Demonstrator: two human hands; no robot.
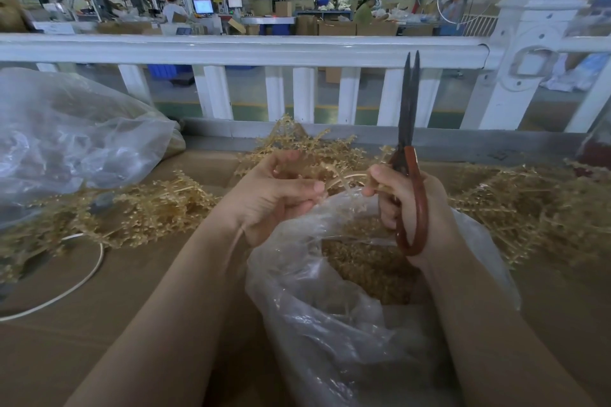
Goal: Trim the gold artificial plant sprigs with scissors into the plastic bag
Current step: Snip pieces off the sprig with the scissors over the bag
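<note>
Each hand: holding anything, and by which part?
Right hand grips the scissors by the red handle loops, blades up, while pinching a gold sprig stem. Left hand pinches the same stem.

Left hand [276,196]: pinches a gold sprig [344,179] above the plastic bag [330,317].
Right hand [408,205]: grips the scissors [408,155], blades upright and nearly closed, fingertips also on the sprig.
Bag: open, gold trimmings inside.
Cardboard top [139,294]: loose sprigs on both sides.
Behind: white railing [244,48].
</note>
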